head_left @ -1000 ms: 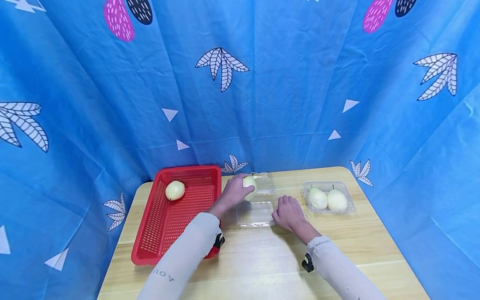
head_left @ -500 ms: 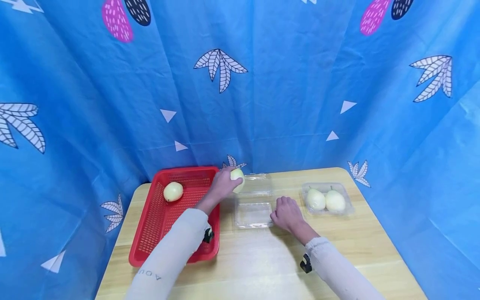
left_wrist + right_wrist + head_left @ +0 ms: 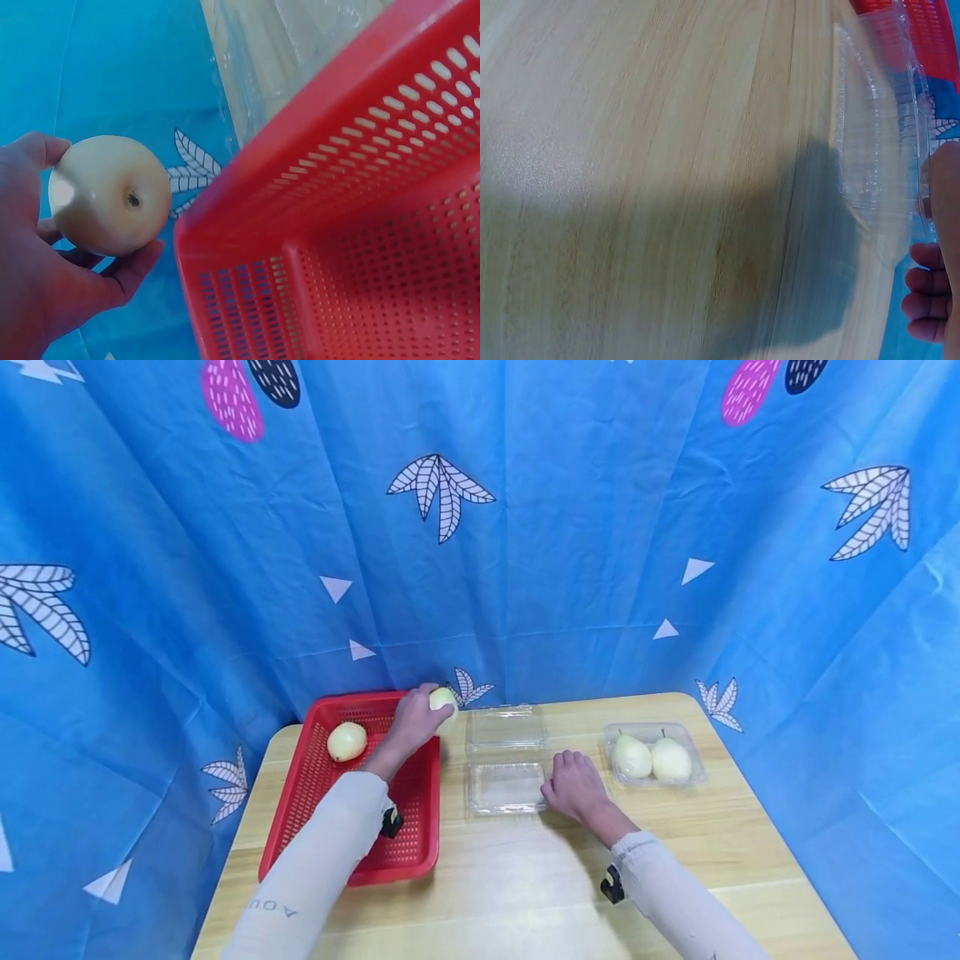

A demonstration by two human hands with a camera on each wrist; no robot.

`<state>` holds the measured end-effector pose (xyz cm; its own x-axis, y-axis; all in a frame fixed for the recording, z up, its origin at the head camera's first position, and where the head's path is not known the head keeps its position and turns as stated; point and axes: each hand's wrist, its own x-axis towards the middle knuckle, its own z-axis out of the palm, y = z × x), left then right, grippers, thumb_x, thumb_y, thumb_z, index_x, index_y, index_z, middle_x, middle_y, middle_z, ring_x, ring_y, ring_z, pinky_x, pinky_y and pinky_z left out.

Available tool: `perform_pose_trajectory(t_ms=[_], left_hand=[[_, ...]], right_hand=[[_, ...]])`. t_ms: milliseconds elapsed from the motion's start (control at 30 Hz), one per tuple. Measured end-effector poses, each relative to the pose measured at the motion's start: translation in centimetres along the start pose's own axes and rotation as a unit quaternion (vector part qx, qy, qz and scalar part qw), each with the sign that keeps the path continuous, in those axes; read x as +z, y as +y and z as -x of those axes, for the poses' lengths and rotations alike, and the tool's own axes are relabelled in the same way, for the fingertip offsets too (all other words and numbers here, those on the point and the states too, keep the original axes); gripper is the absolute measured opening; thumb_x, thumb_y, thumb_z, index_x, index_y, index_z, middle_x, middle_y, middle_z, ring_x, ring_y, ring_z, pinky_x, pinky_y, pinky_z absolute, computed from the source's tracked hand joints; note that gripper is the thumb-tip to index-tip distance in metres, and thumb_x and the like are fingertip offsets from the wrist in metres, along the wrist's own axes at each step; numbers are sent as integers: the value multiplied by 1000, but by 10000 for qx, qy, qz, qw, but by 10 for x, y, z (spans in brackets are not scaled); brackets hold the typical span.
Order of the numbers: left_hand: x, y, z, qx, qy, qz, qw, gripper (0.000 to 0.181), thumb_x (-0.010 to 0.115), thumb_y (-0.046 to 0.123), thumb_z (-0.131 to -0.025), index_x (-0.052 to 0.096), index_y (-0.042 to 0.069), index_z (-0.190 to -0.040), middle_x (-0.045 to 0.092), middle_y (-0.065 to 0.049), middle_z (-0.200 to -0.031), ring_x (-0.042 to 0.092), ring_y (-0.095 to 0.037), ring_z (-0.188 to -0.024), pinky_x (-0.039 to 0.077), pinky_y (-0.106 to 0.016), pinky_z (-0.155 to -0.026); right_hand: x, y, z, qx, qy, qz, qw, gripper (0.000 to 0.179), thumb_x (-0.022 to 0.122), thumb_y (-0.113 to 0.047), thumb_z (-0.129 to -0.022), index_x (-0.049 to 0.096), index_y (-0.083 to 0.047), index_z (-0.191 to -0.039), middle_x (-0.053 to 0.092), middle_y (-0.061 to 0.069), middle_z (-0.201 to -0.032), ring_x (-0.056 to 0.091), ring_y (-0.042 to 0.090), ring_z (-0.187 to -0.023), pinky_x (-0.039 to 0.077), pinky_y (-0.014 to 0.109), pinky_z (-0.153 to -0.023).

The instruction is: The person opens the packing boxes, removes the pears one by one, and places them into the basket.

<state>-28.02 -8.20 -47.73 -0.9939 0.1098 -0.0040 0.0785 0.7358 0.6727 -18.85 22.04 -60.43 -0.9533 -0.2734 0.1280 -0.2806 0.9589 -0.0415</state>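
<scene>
Left hand [image 3: 409, 722] grips a round, pale-yellow pear [image 3: 112, 196] beside the far right corner of the red perforated plastic basket [image 3: 408, 870]; likely firm, smooth, bruisable: cup its widest part. Right hand [image 3: 577, 785] curls at a clear plastic box [image 3: 507, 788]; grip unclear.

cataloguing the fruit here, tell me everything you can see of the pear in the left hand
The pear is pale yellow and rounded, its smooth skin catching a bright glare spot, with a dark dimple at the end facing the left wrist camera. The left hand grips it aloft, near the far right corner of the red basket but not touching it.
</scene>
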Motion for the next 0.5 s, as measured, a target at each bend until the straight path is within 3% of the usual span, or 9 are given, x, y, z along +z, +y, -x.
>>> perform_pose_trajectory(t_ms=[267, 500], left_hand=[[-16, -15, -3, -334, -39, -24, 9994, 65, 66, 32, -96, 47, 2, -150, 59, -22, -138, 57, -37, -119, 56, -51, -100], [-26, -41, -4, -433, 36, 28, 9991, 66, 63, 32, -97, 44, 1, -152, 57, -23, -140, 57, -36, -117, 57, -50, -96]], right_hand=[[0, -1, 1, -17, 42, -42, 10000, 27, 62, -28, -90, 55, -2, -88, 54, 12, -83, 52, 28, -78, 51, 43, -77], [0, -1, -1, -34, 41, 17, 10000, 28, 62, -28, -90, 56, -1, -90, 55, 13, -84, 53, 28, -79, 51, 43, -78]])
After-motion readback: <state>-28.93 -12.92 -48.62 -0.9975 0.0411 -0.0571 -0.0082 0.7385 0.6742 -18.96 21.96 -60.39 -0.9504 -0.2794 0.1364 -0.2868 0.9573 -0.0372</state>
